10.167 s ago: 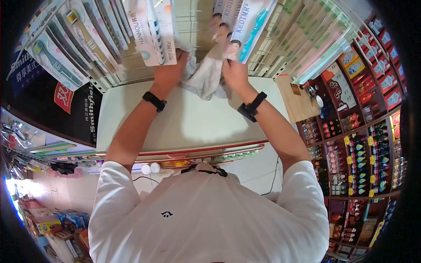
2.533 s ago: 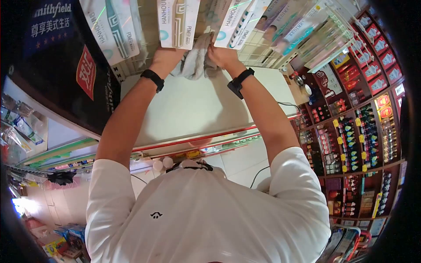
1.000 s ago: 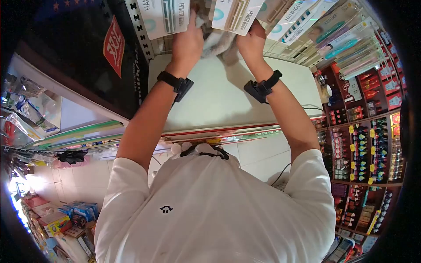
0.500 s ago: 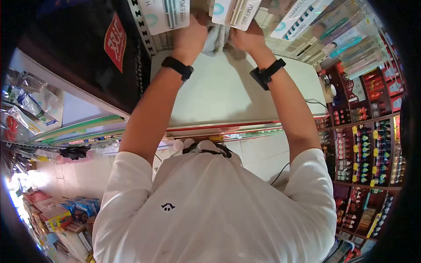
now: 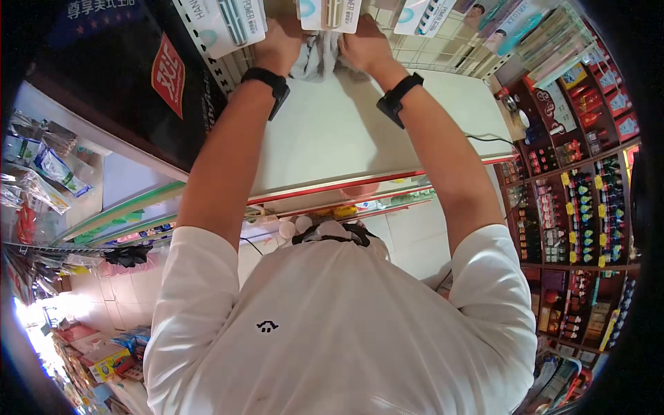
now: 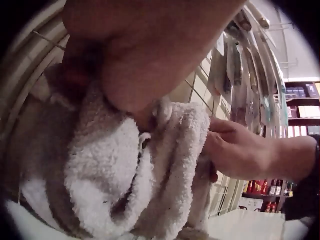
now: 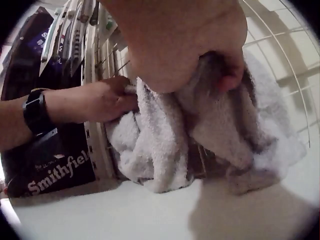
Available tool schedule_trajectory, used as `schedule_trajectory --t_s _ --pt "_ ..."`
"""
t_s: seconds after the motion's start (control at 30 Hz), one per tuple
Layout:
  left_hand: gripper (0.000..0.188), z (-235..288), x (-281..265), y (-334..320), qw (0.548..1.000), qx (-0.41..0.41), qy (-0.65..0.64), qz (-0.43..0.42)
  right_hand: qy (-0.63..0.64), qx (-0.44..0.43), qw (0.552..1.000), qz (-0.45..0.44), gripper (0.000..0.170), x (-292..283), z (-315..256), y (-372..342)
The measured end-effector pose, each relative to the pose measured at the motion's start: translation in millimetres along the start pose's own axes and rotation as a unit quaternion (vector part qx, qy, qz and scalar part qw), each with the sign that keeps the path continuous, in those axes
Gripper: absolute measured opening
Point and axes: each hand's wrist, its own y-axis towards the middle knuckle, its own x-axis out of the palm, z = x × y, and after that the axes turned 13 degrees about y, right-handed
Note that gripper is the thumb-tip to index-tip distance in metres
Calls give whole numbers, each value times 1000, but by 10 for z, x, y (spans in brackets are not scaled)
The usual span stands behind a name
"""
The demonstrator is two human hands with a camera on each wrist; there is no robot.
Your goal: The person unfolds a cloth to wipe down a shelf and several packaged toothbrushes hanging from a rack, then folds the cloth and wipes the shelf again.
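Left hand [image 5: 280, 45] and right hand [image 5: 368, 50] both grip a grey cloth [image 5: 314, 58] | cloth bunched between them, by the wire rack [image 5: 436, 53], above white shelf [image 5: 325, 131] | step: apparently wiping | next: likely needs firm grip, clear of toothbrush packs [image 5: 423, 14]

White, black, red

The crumpled terry cloth [image 7: 162, 135] is greyish white, the flat shelf [image 5: 325, 145] off-white. A broad black panel [image 5: 104, 90] bears a red emblem [image 5: 168, 77]; the short-sleeved fabric shirt [image 5: 339, 311] is white (bar one small black motif [image 5: 268, 326]).
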Motion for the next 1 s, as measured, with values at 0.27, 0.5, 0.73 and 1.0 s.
schedule_trajectory --t_s 0.27,0.5,0.73,1.0 --pt "18 91 -6 -371 989 44 115 79 65 -25 989 133 43 135 -34 -235" --pt "19 126 4 -473 973 67 169 140 -111 -39 992 47 54 -37 -124 -246" --pt "34 146 -79 -261 952 89 289 54 -56 -46 996 43 39 -7 10 -63" --pt "43 -161 -3 172 997 72 -4 -24 52 -10 997 -48 33 -210 23 138"
